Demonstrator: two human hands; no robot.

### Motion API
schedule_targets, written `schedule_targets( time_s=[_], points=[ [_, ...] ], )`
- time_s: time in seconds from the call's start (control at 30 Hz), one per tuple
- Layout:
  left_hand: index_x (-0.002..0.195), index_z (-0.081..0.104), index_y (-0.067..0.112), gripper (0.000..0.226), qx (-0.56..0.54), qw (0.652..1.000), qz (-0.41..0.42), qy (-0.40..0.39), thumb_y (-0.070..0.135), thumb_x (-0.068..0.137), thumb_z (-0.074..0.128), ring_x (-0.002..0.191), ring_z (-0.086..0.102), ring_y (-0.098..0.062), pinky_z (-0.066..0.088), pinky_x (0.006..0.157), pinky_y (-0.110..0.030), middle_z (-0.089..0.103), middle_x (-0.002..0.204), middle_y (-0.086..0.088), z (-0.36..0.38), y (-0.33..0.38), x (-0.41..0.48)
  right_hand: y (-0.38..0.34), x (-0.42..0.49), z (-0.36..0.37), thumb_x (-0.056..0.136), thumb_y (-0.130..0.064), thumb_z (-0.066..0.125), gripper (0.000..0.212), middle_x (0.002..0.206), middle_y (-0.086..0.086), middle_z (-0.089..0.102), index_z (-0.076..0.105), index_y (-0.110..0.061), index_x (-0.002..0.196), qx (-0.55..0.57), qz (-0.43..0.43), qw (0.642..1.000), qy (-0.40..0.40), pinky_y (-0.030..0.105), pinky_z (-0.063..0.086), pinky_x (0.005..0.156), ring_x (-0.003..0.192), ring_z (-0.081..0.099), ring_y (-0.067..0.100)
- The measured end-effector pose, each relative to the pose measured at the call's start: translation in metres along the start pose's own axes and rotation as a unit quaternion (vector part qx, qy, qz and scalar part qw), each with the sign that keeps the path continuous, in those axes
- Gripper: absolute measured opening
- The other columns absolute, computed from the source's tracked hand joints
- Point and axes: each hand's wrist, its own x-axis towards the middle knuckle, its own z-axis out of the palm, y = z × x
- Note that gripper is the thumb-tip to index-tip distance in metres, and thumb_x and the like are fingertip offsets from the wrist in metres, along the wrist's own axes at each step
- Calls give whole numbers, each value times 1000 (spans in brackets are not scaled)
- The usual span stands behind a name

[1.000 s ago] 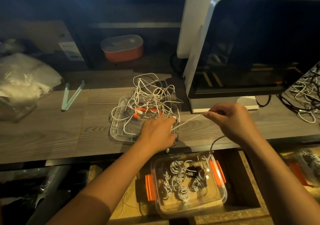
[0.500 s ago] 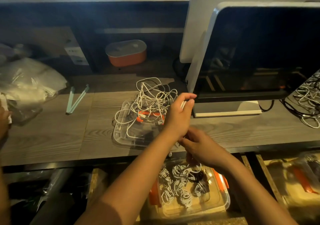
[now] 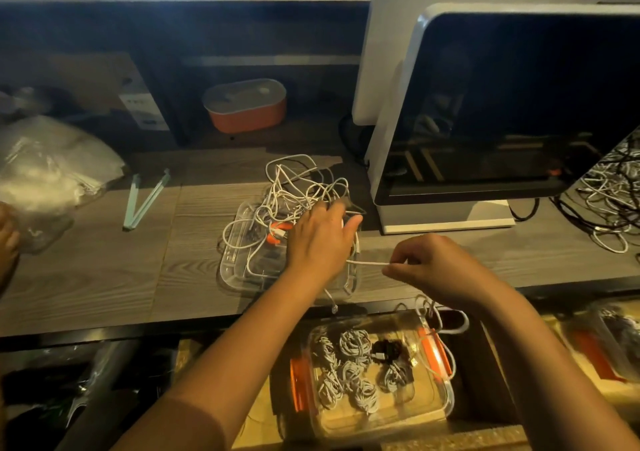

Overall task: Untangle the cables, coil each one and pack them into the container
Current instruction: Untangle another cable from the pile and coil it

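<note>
Noted several coils (image 3: 353,343) packed in container (image 3: 447,402), big tangle (image 3: 301,187) left undone, right hand (image 3: 433,267) pinching one white cable (image 3: 369,263), left hand (image 3: 320,239) on tangle, grip untellable.

No word, brand or number can be read anywhere in this view. The only thing that plainly carries print is a pale label (image 3: 140,109) on the brown box (image 3: 79,79) standing at the back left of the worktop (image 3: 104,277) (it shows a few dark marks and a darker band near its lower edge, all too blurred to make out as letters or figures). The dark screen of the monitor (image 3: 519,104) shows only dim reflections, with no legible characters on it.
</note>
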Motion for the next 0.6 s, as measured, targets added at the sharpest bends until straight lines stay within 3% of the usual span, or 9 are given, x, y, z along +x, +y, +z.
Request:
schedule_targets(
  time_s=[0.1, 0.2, 0.27, 0.33, 0.4, 0.43, 0.5, 0.53, 0.6],
  points=[
    [123, 49, 21, 62, 16, 996, 11, -90, 67, 87, 28, 108, 51, -22, 36, 78, -32, 52, 121, -7, 2, -8, -6, 7, -2, -11, 91, -31, 58, 11, 79, -10, 59, 58, -34, 81, -10, -12, 1000, 24, 21, 42, 63, 73, 54, 4],
    [117, 50, 24, 65, 19, 987, 31, -155, 75, 77, 41, 98, 52, -16, 35, 73, -29, 55, 114, 0, 3, -8, -14, 12, -1, -19, 89, -29, 60, 11, 79, -10, 60, 59, -36, 81, 17, -23, 997, 72, 23, 45, 62, 74, 55, 5],
    [117, 54, 25, 52, 23, 986, 48, -159, 61, 80, 56, 90, 55, -14, 36, 66, -25, 61, 109, 3, 1, -3, -17, 15, 2, -19, 88, -28, 61, 8, 82, -7, 64, 62, -34, 83, 54, -24, 993, 107, 28, 51, 68, 78, 59, 8],
    [119, 59, 26, 32, -99, 976, 9, -192, 30, 87, 61, 72, 54, -9, 37, 54, -17, 64, 100, 2, -4, 2, -16, 18, 6, -15, 88, -27, 62, 7, 80, -4, 65, 64, -31, 84, 105, -13, 985, 134, 27, 51, 66, 76, 60, 10],
    [124, 58, 26, 37, -303, 920, -68, -240, 11, 91, 54, 62, 48, -4, 37, 46, -11, 62, 100, -2, -9, 8, -15, 23, 10, -4, 90, -29, 58, 12, 73, 1, 63, 64, -27, 80, 150, 18, 979, 139, 26, 47, 59, 67, 57, 14],
    [127, 55, 26, 40, -386, 881, -92, -257, 7, 93, 50, 69, 51, -5, 41, 52, -10, 61, 111, -6, -12, 9, -15, 23, 10, 2, 91, -30, 55, 16, 69, 3, 60, 64, -23, 79, 173, 38, 976, 129, 26, 44, 57, 63, 54, 15],
    [126, 55, 25, 38, -529, 791, -112, -285, 6, 94, 45, 103, 56, -14, 47, 86, -24, 56, 129, -6, -18, 12, -16, 19, 9, 19, 95, -35, 47, 27, 62, 2, 54, 63, -18, 80, 208, 60, 972, 93, 24, 41, 53, 56, 50, 12],
    [123, 55, 23, 35, -595, 742, -117, -286, 7, 94, 44, 117, 52, -17, 40, 101, -34, 58, 129, -3, -21, 13, -17, 15, 8, 27, 96, -38, 43, 34, 60, 0, 53, 63, -17, 79, 208, 59, 974, 71, 24, 40, 54, 55, 49, 10],
    [120, 55, 21, 31, -678, 680, -119, -253, 11, 96, 40, 119, 53, -15, 34, 105, -37, 67, 114, -1, -22, 18, -15, 4, 7, 40, 98, -41, 34, 40, 61, -6, 54, 61, -19, 77, 181, 38, 982, 36, 23, 40, 58, 57, 51, 6]
  ],
)
